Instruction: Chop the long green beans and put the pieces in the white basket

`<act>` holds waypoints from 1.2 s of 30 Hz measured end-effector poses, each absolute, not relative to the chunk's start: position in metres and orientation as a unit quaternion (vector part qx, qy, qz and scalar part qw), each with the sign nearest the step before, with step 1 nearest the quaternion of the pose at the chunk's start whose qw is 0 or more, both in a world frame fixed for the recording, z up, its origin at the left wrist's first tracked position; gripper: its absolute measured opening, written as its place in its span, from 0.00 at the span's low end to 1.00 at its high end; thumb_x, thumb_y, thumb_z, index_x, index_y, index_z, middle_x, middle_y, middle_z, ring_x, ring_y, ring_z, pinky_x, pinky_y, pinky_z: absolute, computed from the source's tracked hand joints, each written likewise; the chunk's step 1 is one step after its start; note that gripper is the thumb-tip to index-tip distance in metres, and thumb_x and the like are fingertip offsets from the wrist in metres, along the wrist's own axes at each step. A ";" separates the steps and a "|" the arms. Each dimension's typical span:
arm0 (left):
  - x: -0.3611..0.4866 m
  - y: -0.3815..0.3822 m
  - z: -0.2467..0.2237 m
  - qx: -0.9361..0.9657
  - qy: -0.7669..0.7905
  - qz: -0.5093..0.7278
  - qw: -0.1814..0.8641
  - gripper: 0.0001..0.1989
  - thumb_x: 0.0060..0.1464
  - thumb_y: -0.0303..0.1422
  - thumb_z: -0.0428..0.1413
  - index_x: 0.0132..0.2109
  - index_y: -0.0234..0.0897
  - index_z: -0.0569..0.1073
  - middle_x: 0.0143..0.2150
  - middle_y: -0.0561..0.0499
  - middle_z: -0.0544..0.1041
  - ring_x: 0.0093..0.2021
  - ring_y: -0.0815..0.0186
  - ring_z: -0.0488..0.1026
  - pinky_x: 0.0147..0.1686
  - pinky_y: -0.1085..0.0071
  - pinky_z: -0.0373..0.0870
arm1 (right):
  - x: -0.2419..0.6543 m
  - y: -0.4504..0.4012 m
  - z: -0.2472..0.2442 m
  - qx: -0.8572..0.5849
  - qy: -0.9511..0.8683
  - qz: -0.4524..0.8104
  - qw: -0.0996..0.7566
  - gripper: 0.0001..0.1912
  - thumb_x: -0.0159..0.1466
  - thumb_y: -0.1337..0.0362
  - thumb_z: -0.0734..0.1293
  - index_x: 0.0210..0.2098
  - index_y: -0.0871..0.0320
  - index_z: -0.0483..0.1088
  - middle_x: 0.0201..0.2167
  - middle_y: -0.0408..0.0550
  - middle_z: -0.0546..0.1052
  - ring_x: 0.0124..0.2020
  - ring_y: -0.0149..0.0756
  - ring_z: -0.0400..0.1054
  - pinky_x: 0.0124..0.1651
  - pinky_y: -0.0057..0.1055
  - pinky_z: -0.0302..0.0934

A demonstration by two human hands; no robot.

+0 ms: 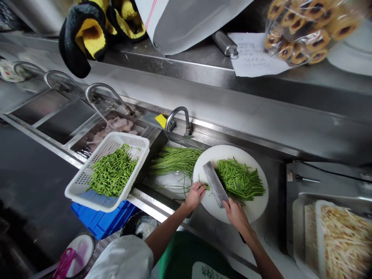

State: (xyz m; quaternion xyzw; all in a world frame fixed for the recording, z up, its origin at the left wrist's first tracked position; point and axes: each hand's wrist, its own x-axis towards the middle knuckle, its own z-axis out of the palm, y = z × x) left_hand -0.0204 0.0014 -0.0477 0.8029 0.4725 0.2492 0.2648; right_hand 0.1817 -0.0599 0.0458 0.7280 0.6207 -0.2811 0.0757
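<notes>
My right hand (234, 211) is closed round the handle of a cleaver (215, 182), whose broad blade stands on the round white cutting board (205, 162). Fingers of my left hand (195, 195) pinch the ends of a few garlic scapes (207, 186) at the board's left edge, just left of the blade. To the right of the cleaver lies a pile of cut garlic scapes (240, 178). Long uncut garlic scapes (177, 159) rest in the sink beside the board. A white perforated basket (74, 190) at the left holds many short cut pieces (112, 172).
Curved faucets (180, 110) line the sinks' back; water runs over pale meat (116, 126) in one. Blue crates (101, 219) stand below the basket. A tray of pale shreds (345, 240) sits at right. Gloves (84, 37) and bagged tube-shaped food (302, 27) lie on the shelf above.
</notes>
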 end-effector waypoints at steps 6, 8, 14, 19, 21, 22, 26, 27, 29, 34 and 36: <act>0.001 0.001 -0.039 0.763 0.475 0.340 0.279 0.14 0.58 0.36 0.60 0.51 0.41 0.75 0.52 0.42 0.71 0.51 0.57 0.72 0.51 0.56 0.74 | 0.200 -0.078 0.063 0.750 0.609 -0.247 0.075 0.17 0.73 0.60 0.53 0.41 0.59 0.70 0.35 0.55 0.81 0.39 0.43 0.77 0.37 0.32 0.57; -0.010 -0.002 -0.032 0.739 0.488 0.384 0.262 0.16 0.57 0.36 0.61 0.52 0.41 0.74 0.55 0.41 0.68 0.54 0.55 0.70 0.52 0.55 0.73 | 0.189 -0.081 0.071 0.748 0.613 -0.241 0.073 0.17 0.73 0.61 0.52 0.42 0.59 0.69 0.34 0.55 0.82 0.37 0.43 0.78 0.35 0.31 0.56; -0.043 -0.003 -0.022 0.709 0.521 0.430 0.202 0.06 0.60 0.30 0.54 0.43 0.39 0.75 0.44 0.46 0.71 0.47 0.61 0.70 0.48 0.61 0.71 | 0.151 -0.074 0.078 0.727 0.632 -0.247 0.106 0.16 0.74 0.63 0.51 0.44 0.59 0.68 0.33 0.54 0.82 0.37 0.42 0.78 0.33 0.30 0.57; -0.035 -0.002 -0.028 0.779 0.469 0.338 0.241 0.11 0.61 0.33 0.56 0.50 0.40 0.74 0.48 0.45 0.74 0.53 0.58 0.68 0.53 0.57 0.67 | 0.131 -0.072 0.065 0.717 0.642 -0.227 0.148 0.17 0.73 0.68 0.51 0.51 0.63 0.68 0.36 0.57 0.82 0.39 0.41 0.79 0.35 0.29 0.60; -0.033 -0.001 -0.029 0.786 0.471 0.300 0.264 0.14 0.61 0.35 0.56 0.53 0.40 0.73 0.48 0.45 0.75 0.51 0.58 0.68 0.51 0.58 0.67 | 0.125 -0.071 0.060 0.715 0.644 -0.222 0.156 0.17 0.72 0.69 0.53 0.54 0.65 0.66 0.37 0.59 0.82 0.40 0.42 0.78 0.36 0.30 0.61; -0.033 0.000 -0.030 0.785 0.476 0.288 0.272 0.13 0.61 0.36 0.56 0.52 0.40 0.73 0.47 0.45 0.75 0.50 0.58 0.69 0.51 0.59 0.67 | 0.123 -0.071 0.058 0.715 0.644 -0.223 0.156 0.18 0.71 0.70 0.53 0.55 0.66 0.66 0.37 0.60 0.82 0.40 0.43 0.78 0.37 0.30 0.62; -0.034 0.002 -0.031 0.779 0.484 0.270 0.292 0.13 0.60 0.36 0.58 0.51 0.40 0.72 0.47 0.46 0.75 0.49 0.58 0.69 0.51 0.59 0.68 | 0.131 -0.063 0.051 0.724 0.634 -0.247 0.114 0.19 0.72 0.67 0.50 0.51 0.65 0.69 0.36 0.61 0.81 0.38 0.45 0.78 0.36 0.32 0.61; -0.034 0.003 -0.032 0.778 0.482 0.271 0.297 0.15 0.60 0.36 0.58 0.53 0.40 0.71 0.49 0.46 0.74 0.50 0.58 0.69 0.52 0.58 0.69 | 0.137 -0.060 0.050 0.725 0.632 -0.256 0.099 0.19 0.73 0.65 0.50 0.49 0.64 0.69 0.36 0.60 0.81 0.38 0.45 0.78 0.37 0.32 0.60; -0.034 0.003 -0.033 0.774 0.481 0.274 0.307 0.21 0.59 0.33 0.59 0.58 0.43 0.68 0.51 0.47 0.72 0.52 0.58 0.68 0.54 0.57 0.69 | 0.153 -0.055 0.047 0.722 0.632 -0.272 0.078 0.18 0.73 0.62 0.52 0.45 0.62 0.71 0.37 0.59 0.81 0.40 0.43 0.77 0.38 0.31 0.60; -0.038 -0.002 -0.030 0.740 0.508 0.299 0.324 0.31 0.57 0.32 0.60 0.65 0.46 0.60 0.54 0.46 0.66 0.55 0.59 0.67 0.58 0.57 0.68 | 0.186 -0.055 0.039 0.730 0.622 -0.277 0.058 0.18 0.72 0.60 0.54 0.43 0.62 0.72 0.40 0.57 0.81 0.44 0.41 0.76 0.42 0.30 0.59; -0.042 -0.003 -0.025 0.735 0.524 0.295 0.312 0.33 0.56 0.32 0.60 0.67 0.45 0.59 0.56 0.44 0.64 0.57 0.57 0.65 0.59 0.55 0.67 | 0.190 -0.061 0.036 0.734 0.618 -0.276 0.054 0.19 0.72 0.60 0.53 0.43 0.62 0.72 0.40 0.58 0.81 0.43 0.42 0.76 0.42 0.31 0.59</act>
